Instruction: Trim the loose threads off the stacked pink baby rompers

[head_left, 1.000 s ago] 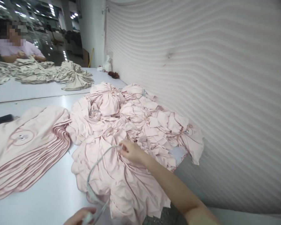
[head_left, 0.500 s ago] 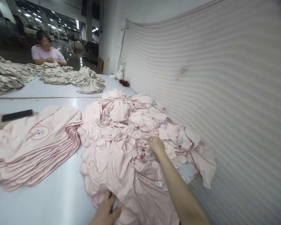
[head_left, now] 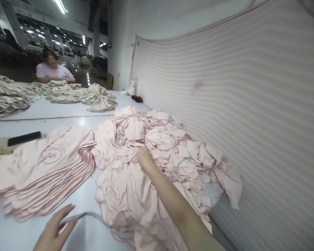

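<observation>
A bundle of pale pink garments [head_left: 132,188] lies bunched in front of me, its lower part spilling toward the near edge. My right hand [head_left: 145,157] reaches across to the top of this bundle, fingers closed on the pink cloth; the fingertips are partly hidden in folds. At the lower left, my left hand [head_left: 54,226] has a grey strip [head_left: 94,214] between thumb and fingers. The strip arcs over the table to the bundle's lower side, where it passes against the cloth. Beyond my right hand sit more gathered pink bundles [head_left: 132,123].
On the left lies a layered stack of pink garment pieces [head_left: 68,174] with a phone [head_left: 24,138] behind it. Beige garment bundles [head_left: 99,99] cover part of the far table, where a person [head_left: 54,71] sits. A striped cloth [head_left: 225,87] hangs along the right.
My left hand has moved left, out from the bundle's edge, drawing the grey strip into view. My right hand has shifted left across the pink cloth. The view has tilted slightly up.
</observation>
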{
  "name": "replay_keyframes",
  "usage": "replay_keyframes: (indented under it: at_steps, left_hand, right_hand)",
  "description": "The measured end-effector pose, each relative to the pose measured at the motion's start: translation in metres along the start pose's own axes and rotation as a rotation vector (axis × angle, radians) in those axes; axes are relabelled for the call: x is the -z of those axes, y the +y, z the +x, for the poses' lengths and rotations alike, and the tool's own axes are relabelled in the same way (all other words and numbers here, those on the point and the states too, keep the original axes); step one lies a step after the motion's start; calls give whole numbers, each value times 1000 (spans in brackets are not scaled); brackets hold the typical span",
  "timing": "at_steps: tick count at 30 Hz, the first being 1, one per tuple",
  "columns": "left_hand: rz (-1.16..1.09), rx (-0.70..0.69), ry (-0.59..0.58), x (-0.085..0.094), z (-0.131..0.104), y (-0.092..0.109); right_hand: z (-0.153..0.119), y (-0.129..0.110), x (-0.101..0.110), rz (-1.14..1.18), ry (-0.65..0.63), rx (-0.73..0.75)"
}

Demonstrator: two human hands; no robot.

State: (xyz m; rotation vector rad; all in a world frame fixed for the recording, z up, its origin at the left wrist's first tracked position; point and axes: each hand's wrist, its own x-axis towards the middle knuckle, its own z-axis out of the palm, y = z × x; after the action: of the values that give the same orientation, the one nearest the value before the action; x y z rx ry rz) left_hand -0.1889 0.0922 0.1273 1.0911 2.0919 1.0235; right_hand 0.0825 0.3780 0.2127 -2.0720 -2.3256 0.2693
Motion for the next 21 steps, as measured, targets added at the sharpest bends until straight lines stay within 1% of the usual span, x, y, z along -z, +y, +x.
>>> replay_keyframes:
  at_steps: [1, 3, 4, 5, 6, 7, 9, 10, 11, 13, 15, 16, 18, 21]
  left_hand:
    - [-39, -43, -79, -5, 1, 10]
    - [0, -165, -211, -19, 1, 26]
    - [78, -214, -231, -26, 2, 28]
    - [199, -224, -215, -32, 5, 27]
    - [352, -184, -155, -37, 10, 21]
    - [502, -114, -80, -40, 18, 11]
    - [680, 6, 31, -38, 36, -15]
    - [722, 29, 51, -34, 46, -30]
    - [742, 30, 46, -28, 56, -44]
    - [779, 16, -2, -9, 76, -69]
    - [790, 16, -66, 18, 94, -92]
    - [787, 16, -94, 34, 103, -103]
    - [769, 3, -145, 74, 121, -124]
    - [725, -19, -180, 137, 150, -148]
  right_hand:
    - [-2, 4, 5, -17, -8, -20]
    - [-4, 13, 14, -50, -47, -51]
    - [-5, 17, 16, -63, -62, -55]
    - [-5, 19, 15, -75, -70, -54]
    - [-5, 20, 12, -85, -73, -52]
    - [-6, 18, 6, -93, -68, -50]
    - [-8, 9, -7, -105, -40, -42]
    - [-11, 3, -12, -108, -16, -34]
    - [-15, -4, -17, -109, 11, -21]
    - [-26, -18, -19, -107, 67, 15]
    - [-38, -29, -13, -104, 106, 40]
    - [-44, -34, -8, -105, 116, 39]
    - [-56, -40, 3, -115, 114, 6]
    - [-76, -44, 17, -135, 57, -79]
